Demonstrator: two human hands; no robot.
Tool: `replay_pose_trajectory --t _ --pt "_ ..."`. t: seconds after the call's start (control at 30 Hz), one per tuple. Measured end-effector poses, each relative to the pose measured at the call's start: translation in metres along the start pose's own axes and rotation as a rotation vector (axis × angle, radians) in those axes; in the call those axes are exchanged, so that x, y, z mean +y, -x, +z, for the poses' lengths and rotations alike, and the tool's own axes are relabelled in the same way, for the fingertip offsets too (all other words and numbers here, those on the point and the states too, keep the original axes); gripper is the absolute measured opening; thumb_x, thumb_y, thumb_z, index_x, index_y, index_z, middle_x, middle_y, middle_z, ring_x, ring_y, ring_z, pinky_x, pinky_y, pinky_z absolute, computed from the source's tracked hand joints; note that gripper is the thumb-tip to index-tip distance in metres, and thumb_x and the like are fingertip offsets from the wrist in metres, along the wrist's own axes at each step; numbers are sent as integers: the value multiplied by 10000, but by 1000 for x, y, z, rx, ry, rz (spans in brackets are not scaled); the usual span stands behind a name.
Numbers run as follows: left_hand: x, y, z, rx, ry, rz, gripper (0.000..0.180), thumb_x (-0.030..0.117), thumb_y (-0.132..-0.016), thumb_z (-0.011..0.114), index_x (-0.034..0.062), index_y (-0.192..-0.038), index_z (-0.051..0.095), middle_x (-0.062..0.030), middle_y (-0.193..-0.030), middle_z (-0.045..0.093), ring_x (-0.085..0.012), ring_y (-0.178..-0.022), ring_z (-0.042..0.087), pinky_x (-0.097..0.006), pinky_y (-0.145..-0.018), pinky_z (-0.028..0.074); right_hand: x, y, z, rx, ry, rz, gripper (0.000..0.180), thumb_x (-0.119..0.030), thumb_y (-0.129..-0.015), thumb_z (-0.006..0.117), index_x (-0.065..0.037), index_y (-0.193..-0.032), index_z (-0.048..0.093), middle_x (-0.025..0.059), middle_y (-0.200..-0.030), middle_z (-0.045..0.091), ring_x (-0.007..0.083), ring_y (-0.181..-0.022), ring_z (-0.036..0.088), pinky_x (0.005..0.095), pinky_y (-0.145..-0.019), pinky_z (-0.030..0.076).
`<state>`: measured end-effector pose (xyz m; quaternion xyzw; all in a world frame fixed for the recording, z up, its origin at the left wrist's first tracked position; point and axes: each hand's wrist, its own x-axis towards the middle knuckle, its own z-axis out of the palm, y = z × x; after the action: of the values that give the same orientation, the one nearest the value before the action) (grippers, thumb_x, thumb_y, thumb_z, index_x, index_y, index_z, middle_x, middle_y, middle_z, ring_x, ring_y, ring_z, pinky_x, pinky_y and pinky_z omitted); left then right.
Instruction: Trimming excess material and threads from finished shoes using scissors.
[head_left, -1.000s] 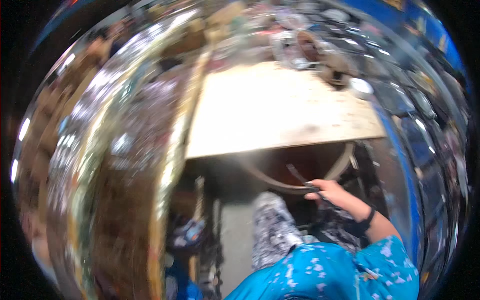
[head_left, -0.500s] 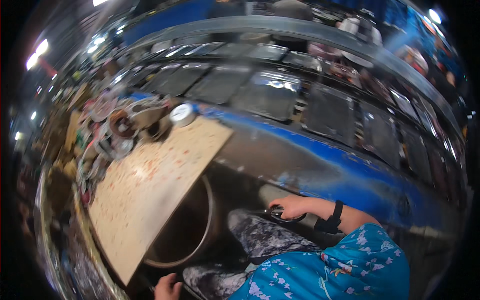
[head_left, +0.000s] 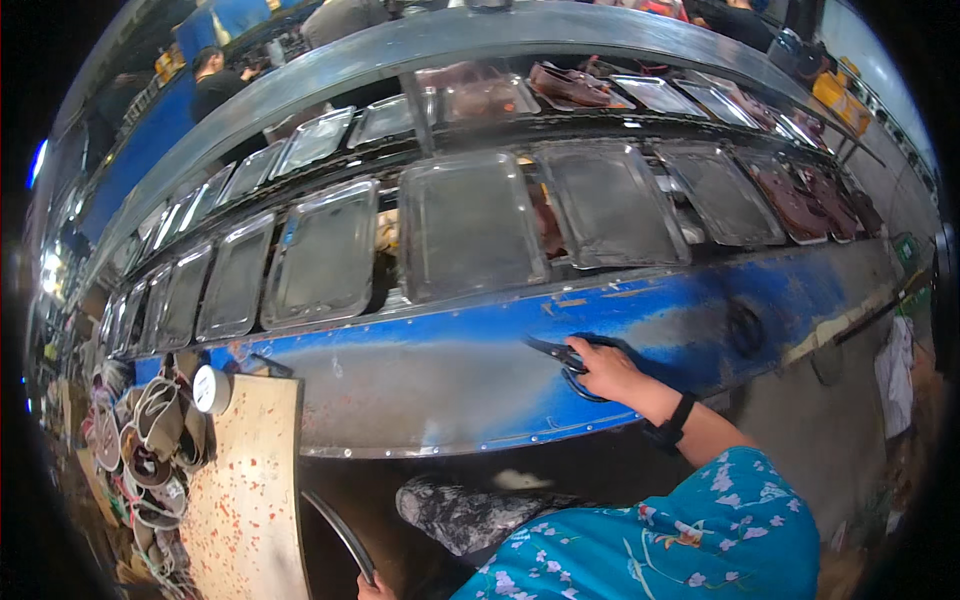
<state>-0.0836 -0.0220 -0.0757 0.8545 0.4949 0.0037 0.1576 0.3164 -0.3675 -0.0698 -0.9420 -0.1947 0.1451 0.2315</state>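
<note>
My right hand [head_left: 606, 368] is raised to the blue-painted metal side [head_left: 690, 315] of the long conveyor in front of me, fingers closed through the loops of a pair of dark-handled scissors [head_left: 566, 358]. The blades point left and lie against the worn, grey-scuffed part of that blue panel. A black band sits on the wrist, and my turquoise flowered sleeve [head_left: 700, 530] fills the lower right.

My left hand [head_left: 372, 588] shows only at the bottom edge, curled on the near end of a thin, dark curved strip [head_left: 338, 530] that rises beside the pale wooden counter [head_left: 255, 480]. I cannot tell how firmly it grips. At the far left of the counter lies a heap of beige and brown shoe uppers [head_left: 150, 440], with a small round white container [head_left: 211, 389] just beside them.

Above the blue side, a row of shiny rectangular metal trays [head_left: 465, 225] runs along the conveyor.

I judge I am between cuts, scissors in hand and strip in the other. The next move would call for bringing the two together over my lap, blades opened first.
</note>
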Motion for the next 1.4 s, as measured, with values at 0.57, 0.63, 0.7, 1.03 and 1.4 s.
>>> replay_pose_trajectory --t 0.57,0.63,0.7,1.03,1.4 --pt "-136 3 6 79 332 -161 388 374 -881 505 47 -1040 642 -201 -953 643 -335 -900 622 -388 -768 469 -9 -20 42 302 -108 -184 546 -161 -731 640 -108 -1250 477 180 -1091 607 356 -906 619 427 -769 486" --pt "-127 6 -12 34 253 -244 377 385 -889 476 91 -1046 651 -163 -1008 645 -327 -976 602 -406 -815 467 11 -19 60 411 -179 -287 543 36 -759 582 -36 -1279 441 130 -1138 594 219 -1017 591 321 -854 467" --pt "-130 3 -16 167 303 -185 338 357 -886 493 86 -1005 657 -173 -984 639 -350 -948 599 -429 -799 475 19 -38 84 282 -714 -182 588 109 -767 549 -49 -1317 414 119 -1180 563 194 -1006 579 310 -885 455" --pt "-148 39 3 373 170 -409 285 320 -881 512 66 -824 629 -133 -797 661 -325 -750 644 -443 -658 514 -315 57 187 -441 -185 -962 689 59 -674 623 -114 -1311 426 131 -900 596 257 -746 584 340 -720 484" --pt "-144 35 0 284 154 -302 340 318 -893 493 40 -768 644 -140 -739 651 -333 -714 634 -440 -629 506 -398 91 275 -430 16 -1191 644 69 -661 611 -86 -1254 411 198 -905 601 380 -870 603 434 -752 476"
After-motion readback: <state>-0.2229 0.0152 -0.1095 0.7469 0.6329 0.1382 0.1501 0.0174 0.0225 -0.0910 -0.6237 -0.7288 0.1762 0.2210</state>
